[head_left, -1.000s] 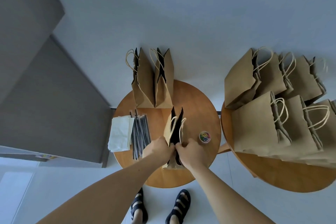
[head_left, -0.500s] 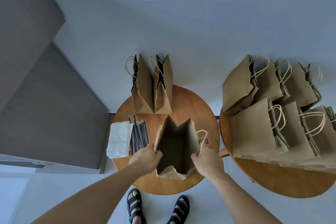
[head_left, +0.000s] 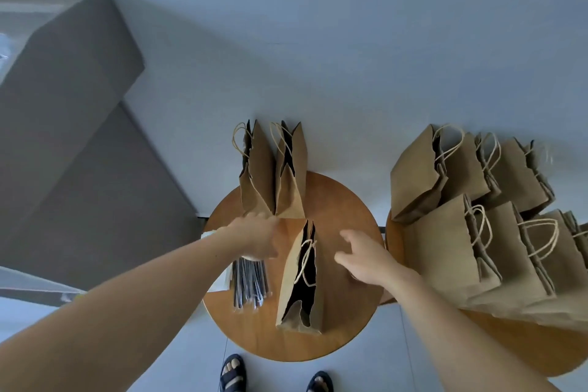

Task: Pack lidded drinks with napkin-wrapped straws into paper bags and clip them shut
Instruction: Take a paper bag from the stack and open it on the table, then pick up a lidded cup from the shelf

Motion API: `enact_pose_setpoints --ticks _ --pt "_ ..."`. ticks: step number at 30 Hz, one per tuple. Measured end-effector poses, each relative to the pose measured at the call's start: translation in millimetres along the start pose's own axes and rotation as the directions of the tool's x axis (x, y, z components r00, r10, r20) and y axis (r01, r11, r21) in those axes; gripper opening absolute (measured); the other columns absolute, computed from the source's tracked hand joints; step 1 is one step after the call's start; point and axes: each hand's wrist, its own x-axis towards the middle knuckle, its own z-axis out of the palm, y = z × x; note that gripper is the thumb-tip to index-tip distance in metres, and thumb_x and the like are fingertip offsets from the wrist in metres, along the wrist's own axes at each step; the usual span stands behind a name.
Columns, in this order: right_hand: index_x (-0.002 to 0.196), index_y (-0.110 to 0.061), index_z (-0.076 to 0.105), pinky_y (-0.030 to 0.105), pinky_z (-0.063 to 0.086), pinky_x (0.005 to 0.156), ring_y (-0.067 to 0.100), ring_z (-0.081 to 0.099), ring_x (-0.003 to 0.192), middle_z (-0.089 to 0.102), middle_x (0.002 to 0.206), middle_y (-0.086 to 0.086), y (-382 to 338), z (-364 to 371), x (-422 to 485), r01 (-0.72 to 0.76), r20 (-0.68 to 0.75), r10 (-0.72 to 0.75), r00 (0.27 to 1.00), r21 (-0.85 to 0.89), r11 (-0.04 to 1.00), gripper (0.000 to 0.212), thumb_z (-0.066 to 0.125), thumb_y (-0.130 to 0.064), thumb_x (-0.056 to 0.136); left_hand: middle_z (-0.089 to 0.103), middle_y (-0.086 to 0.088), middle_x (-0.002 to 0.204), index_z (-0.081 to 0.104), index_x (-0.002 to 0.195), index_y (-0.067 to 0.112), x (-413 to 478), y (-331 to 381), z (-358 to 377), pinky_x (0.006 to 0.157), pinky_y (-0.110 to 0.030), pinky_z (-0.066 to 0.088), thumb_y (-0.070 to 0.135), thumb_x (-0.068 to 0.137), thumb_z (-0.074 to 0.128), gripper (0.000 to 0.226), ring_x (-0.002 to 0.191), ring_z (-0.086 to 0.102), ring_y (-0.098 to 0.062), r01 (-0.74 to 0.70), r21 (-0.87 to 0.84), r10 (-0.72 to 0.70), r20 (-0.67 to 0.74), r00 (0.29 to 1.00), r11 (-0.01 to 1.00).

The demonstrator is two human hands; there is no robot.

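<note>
Two round wooden tables stand side by side before a pale wall, the second table [head_left: 509,350] at 3 o'clock from the first table [head_left: 343,200].

Item 1: one brown paper bag [head_left: 294,267] stands upright near the middle of the first table, mouth open, its twine handles hanging at the opening. Its inside is dark, so contents cannot be confirmed.

Item 2: two further bags [head_left: 273,178] stand touching each other at the 12 o'clock rim of the same table, mouths narrow.

Item 3: a bundle of dark wrapped straws [head_left: 249,285] lies flat at 9 o'clock from the central bag, with white napkins [head_left: 219,285] just beside it at the table edge, largely covered by the forearm.

Left hand [head_left: 254,237]: held at 10 o'clock from the central bag, above the far end of the straws and close to the base of the two rear bags. It is blurred, so I cannot tell how far it is open or whether it holds anything.

Right hand [head_left: 366,259]: at 3 o'clock from the central bag, apart from it, fingers spread and relaxed, holding nothing.

Item 4: a cluster of paper bags [head_left: 445,251] crowds the second table, leaning against one another.

Surroundings: a grey sofa [head_left: 79,143] at 9 o'clock; sandalled feet [head_left: 234,372] on the floor at 6 o'clock.
</note>
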Motion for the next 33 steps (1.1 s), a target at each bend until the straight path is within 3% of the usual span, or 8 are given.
enact_pose_setpoints --ticks 4,12,18,26,29,33 --pt "0.151 -0.022 0.031 0.043 0.036 0.113 0.023 0.034 0.142 0.03 0.158 0.0 -54.2 -42.3 13.4 0.128 -0.11 -0.146 0.983 -0.156 0.979 0.06 0.049 -0.042 0.097 0.042 -0.003 0.146 0.038 0.142 0.022 -9.0 2.2 -60.4 0.108 -0.047 0.034 0.046 0.086 0.057 0.064 0.137 0.035 -0.026 0.005 0.122 0.025 -0.244 0.969 0.992" --pt "0.147 -0.018 0.038 0.041 0.041 0.102 0.026 0.045 0.129 0.044 0.145 0.005 -215.1 -97.8 22.2 0.384 -0.146 -0.448 0.882 -0.33 0.862 0.062 0.053 -0.046 0.094 0.036 -0.002 0.153 0.031 0.15 0.022 -94.1 -57.2 -169.1 0.11 -0.044 0.033 0.047 0.091 0.052 0.067 0.14 0.033 -0.025 0.171 0.122 -0.094 -0.472 0.876 0.978" --pt "0.145 -0.017 0.041 0.039 0.036 0.106 0.025 0.042 0.135 0.042 0.149 0.006 -335.7 -93.1 7.5 0.478 -0.115 -0.574 0.811 -0.435 0.763 0.062 0.056 -0.046 0.092 0.037 -0.002 0.152 0.031 0.15 0.023 -174.9 -141.1 -205.3 0.111 -0.043 0.033 0.046 0.09 0.054 0.068 0.141 0.031 -0.025 0.305 0.024 -0.239 -0.562 0.792 0.952" --pt "0.146 -0.022 0.04 0.035 0.037 0.106 0.018 0.042 0.135 0.04 0.15 -0.002 -496.4 -21.6 -15.6 0.665 -0.075 -0.759 0.647 -0.431 0.61 0.063 0.058 -0.048 0.091 0.034 0.0 0.155 0.033 0.149 0.026 -275.7 -303.5 -210.2 0.107 -0.044 0.035 0.042 0.091 0.056 0.065 0.142 0.03 -0.025 0.404 -0.111 -0.376 -0.641 0.669 0.908" --pt "0.146 -0.024 0.038 0.028 0.033 0.099 0.016 0.04 0.135 0.038 0.151 -0.006 -549.6 15.1 -20.0 0.733 0.0 -0.806 0.592 -0.417 0.538 0.064 0.058 -0.049 0.091 0.035 0.001 0.154 0.033 0.149 0.026 -312.7 -368.0 -200.9 0.108 -0.043 0.036 0.041 0.091 0.056 0.065 0.143 0.029 -0.024 0.468 -0.159 -0.454 -0.632 0.628 0.869" --pt "0.146 -0.026 0.038 0.031 0.035 0.099 0.018 0.04 0.135 0.037 0.151 -0.005 -608.2 62.8 -26.8 0.779 0.114 -0.823 0.557 -0.416 0.469 0.065 0.057 -0.053 0.09 0.038 0.002 0.151 0.034 0.148 0.028 -349.3 -427.7 -175.9 0.105 -0.041 0.036 0.043 0.089 0.059 0.066 0.14 0.032 -0.023 0.512 -0.233 -0.54 -0.583 0.607 0.827"
